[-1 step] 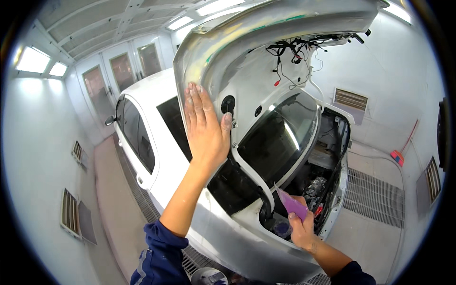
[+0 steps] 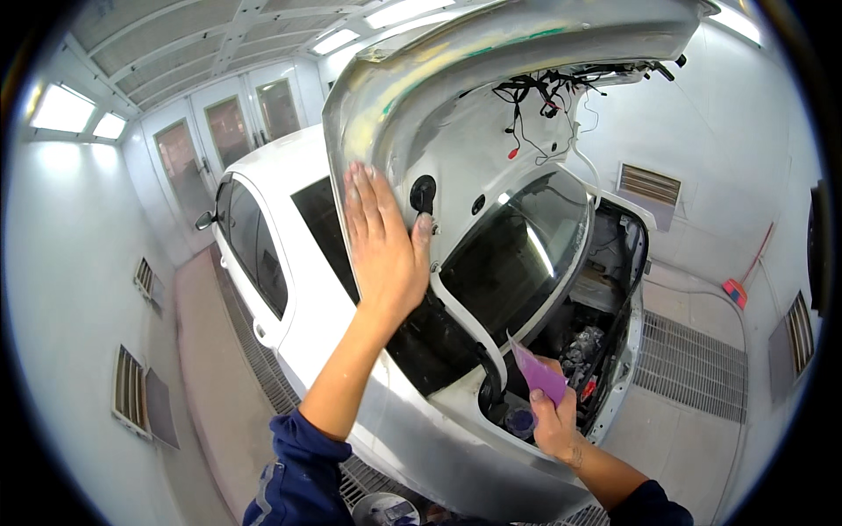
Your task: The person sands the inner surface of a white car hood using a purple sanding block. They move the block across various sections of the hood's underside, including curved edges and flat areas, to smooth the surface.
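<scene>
My left hand (image 2: 386,254) lies flat, fingers together and stretched out, against the lower side edge of a raised trunk lid (image 2: 355,96). The lid is grey with yellowish and green sanded patches. Its thumb rests near a round black fitting (image 2: 423,193) on the lid's inner side. In my right hand (image 2: 557,425) is a sheet of purple sandpaper (image 2: 538,373), pinched between thumb and fingers over the open trunk (image 2: 605,289). The sandpaper's pointed upper corner sticks up, away from the lid.
A white car (image 2: 263,184) with dark windows stands in a spray booth. Black wires (image 2: 548,92) dangle from the lid. Below me sits a round tub (image 2: 386,508). Floor grates (image 2: 693,355) run beside the car, and a red broom (image 2: 735,292) leans at the right wall.
My left hand has slid slightly down along the lid's edge. The right hand and the sandpaper have barely moved.
</scene>
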